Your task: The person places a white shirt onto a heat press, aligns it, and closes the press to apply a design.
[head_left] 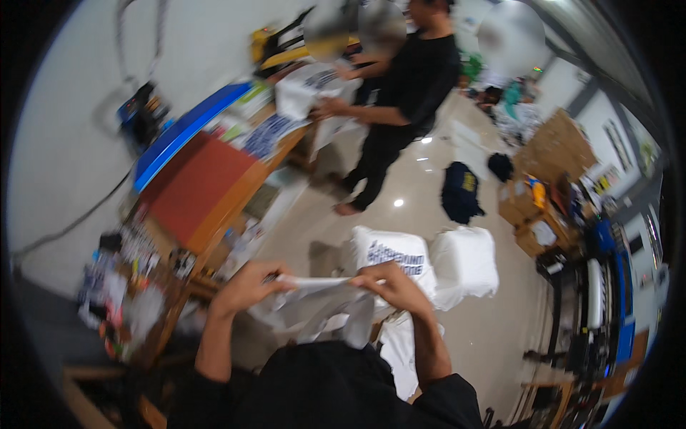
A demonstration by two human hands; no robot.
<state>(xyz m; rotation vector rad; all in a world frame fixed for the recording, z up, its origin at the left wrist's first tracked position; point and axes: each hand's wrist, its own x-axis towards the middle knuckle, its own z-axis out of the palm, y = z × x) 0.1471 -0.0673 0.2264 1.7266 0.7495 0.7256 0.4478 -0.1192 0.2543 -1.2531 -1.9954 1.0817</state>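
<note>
Between my two hands a thin, white, partly see-through plastic bag [323, 313] is stretched by its upper edge, hanging down toward my body. My left hand [250, 287] pinches one end of that edge between thumb and fingers. At the other end my right hand [393, 287] grips it the same way. Just beyond my right hand, on the floor, stands a stuffed white package [393, 247] with dark print. Touching its right side is a second plump white package [466, 263]. More white material [399, 352] lies below my right forearm.
A co-worker in black [429, 79] handles a white printed bag [304, 89] at the wooden table [236, 225] ahead left. That table carries a red-brown board [196, 186]. Dark bundles [461, 193] lie on the tiled floor; cardboard boxes [550, 154] and a large printer [594, 293] stand right.
</note>
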